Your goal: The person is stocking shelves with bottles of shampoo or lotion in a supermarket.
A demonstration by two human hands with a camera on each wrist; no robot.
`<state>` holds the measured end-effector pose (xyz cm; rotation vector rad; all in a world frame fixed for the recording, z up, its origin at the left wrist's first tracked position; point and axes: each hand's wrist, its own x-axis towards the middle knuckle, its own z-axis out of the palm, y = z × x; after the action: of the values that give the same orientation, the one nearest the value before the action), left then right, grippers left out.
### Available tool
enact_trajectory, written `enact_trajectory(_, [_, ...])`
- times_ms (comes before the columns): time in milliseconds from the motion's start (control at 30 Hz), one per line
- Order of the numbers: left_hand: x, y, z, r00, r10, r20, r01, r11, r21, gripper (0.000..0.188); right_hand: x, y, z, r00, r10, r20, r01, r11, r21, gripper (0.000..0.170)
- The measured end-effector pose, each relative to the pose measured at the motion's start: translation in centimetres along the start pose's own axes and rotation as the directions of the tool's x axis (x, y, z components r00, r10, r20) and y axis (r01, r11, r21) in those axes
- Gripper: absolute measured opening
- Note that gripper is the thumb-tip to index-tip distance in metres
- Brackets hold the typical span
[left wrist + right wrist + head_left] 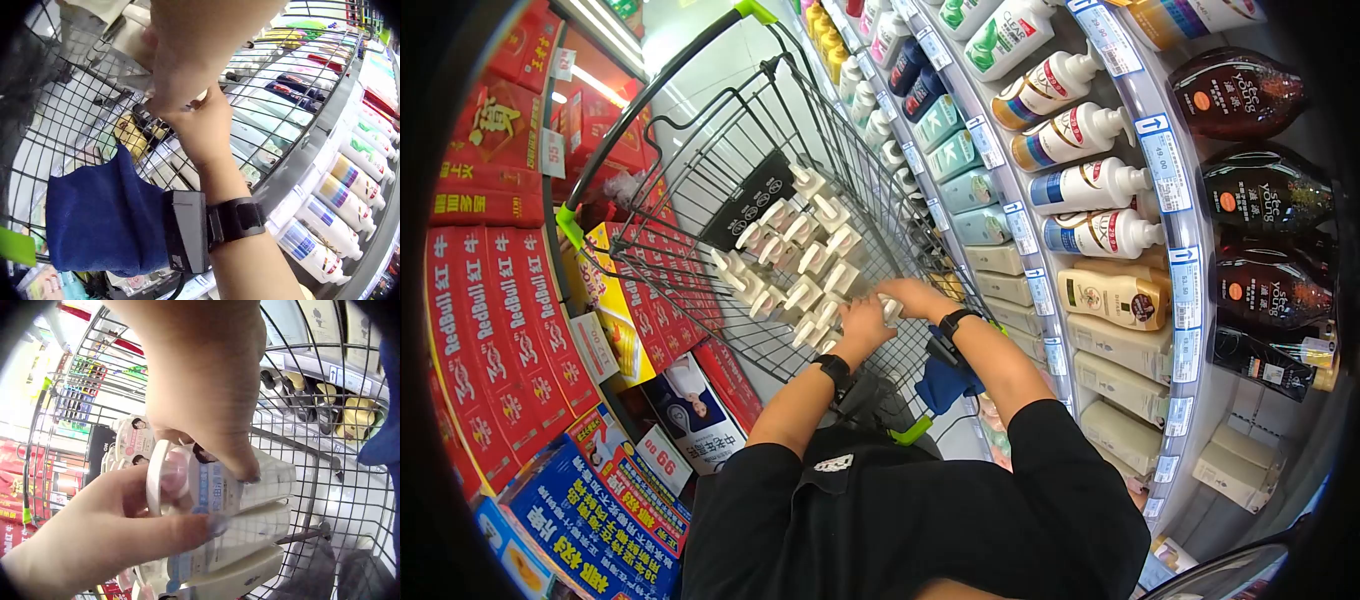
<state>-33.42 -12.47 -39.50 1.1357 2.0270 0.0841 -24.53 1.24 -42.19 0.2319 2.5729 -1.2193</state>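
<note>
White pump bottles (810, 258) stand packed together inside a wire shopping cart. At the near side of the group, my left hand (863, 328) and right hand (908, 298) meet over one pump bottle (215, 481) with a blue-printed label. In the right wrist view, the left thumb lies across its front while the other left fingers reach behind the pump head. My right hand grips the same bottle from above, its thumb at the upper side and its other fingers mostly hidden. Blurred and close up, the left hand (200, 50) partly covers the right in the left wrist view.
Red drink cartons (510, 340) are stacked along the left. Shelves of shampoo bottles (1090, 185) line the right, close to the cart. Near my right wrist, a blue cloth (947, 385) hangs by the cart's near end. Green caps (568, 228) mark the cart's corners.
</note>
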Motion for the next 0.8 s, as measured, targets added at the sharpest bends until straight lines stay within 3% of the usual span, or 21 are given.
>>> enact_trajectory(100, [-0.3,0.1,-2.4,0.990,0.085,0.109,-0.073,0.991,-0.108,0.088,-0.9,-0.6,-1.2,0.998,-0.041,-0.042,0.042,0.998,0.037,0.044])
enact_trajectory(167, [-0.5,0.1,-3.5,0.972,0.232,0.032,-0.222,0.958,-0.181,0.088,-2.7,-1.1,-2.2,0.986,-0.079,-0.147,0.083,0.996,0.021,0.046])
enact_trajectory(200, [-0.5,0.3,-4.4,0.951,0.310,-0.015,-0.306,0.929,-0.209,0.088,-3.7,-3.0,-4.1,0.987,-0.015,-0.160,0.015,1.000,0.003,0.051])
enact_trajectory(300, [-2.9,1.9,-9.5,0.797,0.533,-0.283,-0.603,0.678,-0.420,0.095,-7.9,-6.8,-7.6,0.903,0.107,-0.417,-0.050,0.988,0.145,0.055])
enact_trajectory(367, [-6.3,4.5,-14.0,0.788,0.519,-0.332,-0.605,0.553,-0.573,0.102,-11.2,-10.2,-10.7,0.843,0.139,-0.520,-0.065,0.985,0.160,0.060])
enact_trajectory(433, [-7.4,6.0,-14.5,0.720,0.549,-0.424,-0.675,0.415,-0.609,0.106,-14.6,-13.6,-13.4,0.754,0.174,-0.633,-0.083,0.982,0.172,0.061])
enact_trajectory(467, [-7.9,7.1,-14.3,0.661,0.582,-0.473,-0.738,0.393,-0.548,0.106,-16.3,-15.5,-15.2,0.777,0.210,-0.594,-0.026,0.953,0.302,0.063])
enact_trajectory(500, [-8.5,8.1,-14.0,0.594,0.615,-0.518,-0.797,0.365,-0.481,0.106,-17.9,-17.3,-16.0,0.729,0.205,-0.653,0.059,0.932,0.358,0.063])
enact_trajectory(533, [-9.9,9.8,-14.3,0.568,0.655,-0.499,-0.814,0.357,-0.458,0.096,-19.5,-18.9,-16.7,0.676,0.200,-0.709,0.154,0.903,0.401,0.062])
enact_trajectory(567, [-12.2,10.9,-14.7,0.659,0.680,-0.322,-0.674,0.343,-0.655,0.081,-21.2,-20.4,-17.1,0.619,0.198,-0.760,0.252,0.866,0.431,0.062])
enact_trajectory(600, [-13.9,12.1,-15.1,0.673,0.691,-0.263,-0.644,0.374,-0.667,0.075,-22.8,-21.9,-17.7,0.593,0.154,-0.790,0.256,0.894,0.367,0.063])
enact_trajectory(633, [-15.3,13.1,-15.0,0.688,0.698,-0.200,-0.612,0.408,-0.677,0.069,-24.2,-23.3,-17.8,0.567,0.210,-0.796,0.251,0.877,0.410,0.062])
enact_trajectory(700, [-17.6,15.1,-13.9,0.665,0.717,-0.208,-0.530,0.257,-0.808,0.063,-26.4,-25.4,-17.5,0.522,0.313,-0.793,0.250,0.833,0.493,0.061])
enact_trajectory(733, [-18.6,16.1,-13.5,0.656,0.723,-0.218,-0.481,0.177,-0.859,0.060,-27.6,-25.2,-16.9,0.513,0.283,-0.811,0.314,0.817,0.484,0.068])
enact_trajectory(800, [-20.5,17.8,-12.7,0.614,0.766,-0.187,-0.440,0.136,-0.888,0.062,-29.7,-26.2,-15.5,0.519,0.258,-0.815,0.527,0.655,0.542,0.077])
